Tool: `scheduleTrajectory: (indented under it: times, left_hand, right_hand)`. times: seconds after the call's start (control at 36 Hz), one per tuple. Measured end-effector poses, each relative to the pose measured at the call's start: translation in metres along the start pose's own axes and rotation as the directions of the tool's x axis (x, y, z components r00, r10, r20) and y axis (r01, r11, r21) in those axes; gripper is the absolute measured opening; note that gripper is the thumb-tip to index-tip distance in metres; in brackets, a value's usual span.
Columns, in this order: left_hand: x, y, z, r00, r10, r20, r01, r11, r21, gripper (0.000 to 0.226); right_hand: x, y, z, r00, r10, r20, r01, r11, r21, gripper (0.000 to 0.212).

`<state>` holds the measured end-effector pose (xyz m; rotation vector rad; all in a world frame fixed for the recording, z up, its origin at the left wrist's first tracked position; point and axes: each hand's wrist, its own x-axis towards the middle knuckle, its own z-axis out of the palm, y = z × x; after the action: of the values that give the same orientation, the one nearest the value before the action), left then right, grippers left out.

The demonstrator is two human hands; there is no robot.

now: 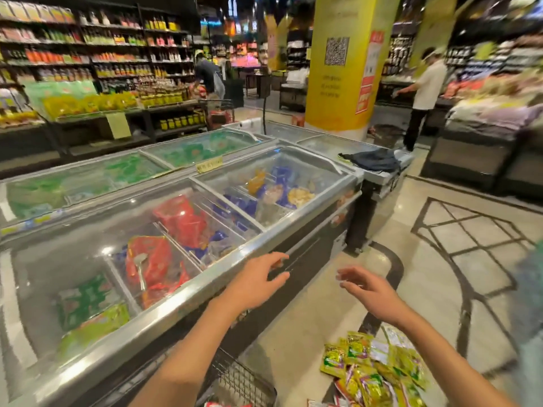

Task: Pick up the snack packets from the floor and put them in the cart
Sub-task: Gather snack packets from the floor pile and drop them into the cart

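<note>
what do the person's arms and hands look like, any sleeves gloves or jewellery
Both arms are bare as far as the head view shows them: no sleeve edge is in frame. The left hand and the right hand wear no gloves. No watch, bracelet or band shows at either wrist, and no rings are visible, though the fingers are somewhat motion-blurred, so a thin ring could be missed.

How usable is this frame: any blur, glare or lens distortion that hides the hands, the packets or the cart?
Head view: wide-angle bending curves the freezer edge and floor lines; shelves and shoppers at the back are smeared; ceiling lights glare on the freezer glass. Left hand and right hand are open, fingertips slightly soft. Snack packets are fairly sharp, the cart cropped at the bottom.
</note>
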<state>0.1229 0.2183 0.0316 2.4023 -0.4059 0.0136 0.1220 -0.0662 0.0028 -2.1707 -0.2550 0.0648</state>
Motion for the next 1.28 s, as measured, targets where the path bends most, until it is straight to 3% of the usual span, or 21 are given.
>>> scheduleTrajectory:
  times: [0.31,0.64,0.83,1.03,1.28]
  left_hand:
    - [0.045,0.109,0.113,0.969,0.164,0.186,-0.173,0.984,0.035,0.040]
    - [0.044,0.184,0.243,0.911,0.210,0.354,-0.236,0.971,0.032,0.041]
    - [0.041,0.200,0.290,0.856,0.217,0.469,-0.257,0.966,0.023,0.045]
    - [0.062,0.194,0.318,0.852,0.196,0.485,-0.237,0.971,0.024,0.045]
    - [0.110,0.156,0.348,0.799,0.191,0.570,-0.176,0.981,-0.082,0.081]
  right_hand:
    - [-0.092,0.085,-0.118,0.974,0.133,-0.181,-0.141,0.990,-0.030,0.022]
    - [-0.200,0.192,-0.185,0.908,0.315,-0.275,-0.304,0.949,0.083,0.021]
    - [-0.249,0.231,-0.190,0.863,0.435,-0.258,-0.438,0.898,0.047,0.019]
    - [-0.257,0.254,-0.186,0.809,0.527,-0.260,-0.515,0.849,0.116,0.020]
    - [-0.226,0.274,-0.174,0.746,0.619,-0.243,-0.614,0.782,0.107,0.021]
